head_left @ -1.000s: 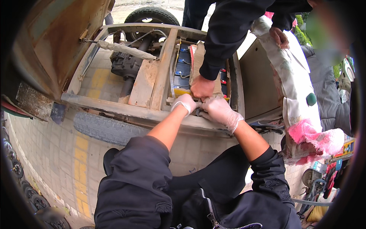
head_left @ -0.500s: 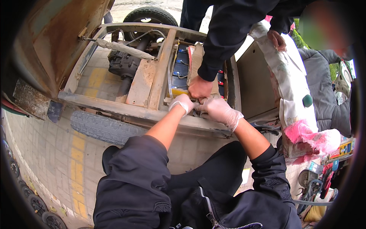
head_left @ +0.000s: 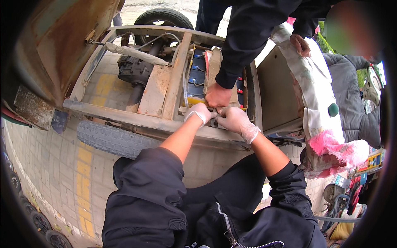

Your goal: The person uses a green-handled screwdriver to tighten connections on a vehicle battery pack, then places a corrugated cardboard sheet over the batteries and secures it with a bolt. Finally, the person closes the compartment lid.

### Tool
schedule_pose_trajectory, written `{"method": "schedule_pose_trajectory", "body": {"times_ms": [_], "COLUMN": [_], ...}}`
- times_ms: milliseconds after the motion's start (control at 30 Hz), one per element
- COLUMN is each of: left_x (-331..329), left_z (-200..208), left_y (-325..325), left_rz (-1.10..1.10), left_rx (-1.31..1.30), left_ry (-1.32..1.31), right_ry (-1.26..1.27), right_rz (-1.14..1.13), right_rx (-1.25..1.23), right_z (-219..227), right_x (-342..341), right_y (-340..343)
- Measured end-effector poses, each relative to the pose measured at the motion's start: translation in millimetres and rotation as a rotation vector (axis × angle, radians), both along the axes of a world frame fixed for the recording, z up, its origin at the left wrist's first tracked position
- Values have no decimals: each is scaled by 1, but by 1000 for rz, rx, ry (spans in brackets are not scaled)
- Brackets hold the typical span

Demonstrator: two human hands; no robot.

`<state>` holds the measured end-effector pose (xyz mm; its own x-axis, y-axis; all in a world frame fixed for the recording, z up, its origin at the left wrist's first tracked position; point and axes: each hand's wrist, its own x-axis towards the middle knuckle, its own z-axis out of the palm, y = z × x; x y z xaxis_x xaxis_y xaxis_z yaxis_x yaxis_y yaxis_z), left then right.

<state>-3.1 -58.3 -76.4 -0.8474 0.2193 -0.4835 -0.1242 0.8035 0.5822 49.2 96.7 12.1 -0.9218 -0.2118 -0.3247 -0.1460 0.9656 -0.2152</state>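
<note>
In thin whitish gloves, both my hands work at the near end of a compartment in a metal vehicle frame (head_left: pixel 178 78). My left hand (head_left: pixel 198 113) has its fingers curled in a pinch beside a yellow strip (head_left: pixel 195 100). Close to its right, my right hand (head_left: pixel 236 120) is closed too, fingertips almost meeting the left's. What they grip is too small and hidden to name. A co-worker's bare fist (head_left: pixel 218 97) presses down just beyond, by a cardboard piece (head_left: pixel 214 68). Dark batteries (head_left: pixel 196 75) with blue-capped terminals and wires line the compartment.
A motor and axle (head_left: pixel 134 70) sit in the left bay, near a rusty raised panel (head_left: pixel 62 45). A tyre (head_left: pixel 111 138) lies under the near rail, another wheel (head_left: pixel 163 18) beyond. To the right are a white cover (head_left: pixel 308 82) and pink towel (head_left: pixel 337 149).
My right hand has shifted slightly left and its fingers are drawn in more. My left hand and the co-worker's fist stay nearly in place.
</note>
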Motion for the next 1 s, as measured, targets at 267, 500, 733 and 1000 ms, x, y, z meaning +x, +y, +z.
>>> {"method": "schedule_pose_trajectory", "body": {"times_ms": [267,500,733,1000], "left_x": [-5,0,-2,-2], "left_z": [-17,-6,-4,-6], "left_y": [2,1,0,1], "left_rz": [-3,6,-9,3], "left_rx": [13,-11,22,6], "left_ry": [74,41,2,9], "right_ry": [436,28,277,206], "right_rz": [730,-55,465,483], "right_rx": [17,74,-41,198], "right_z": [-6,-7,7,-7], "right_x": [-7,6,0,-5], "right_y": [12,-22,9,-6]}}
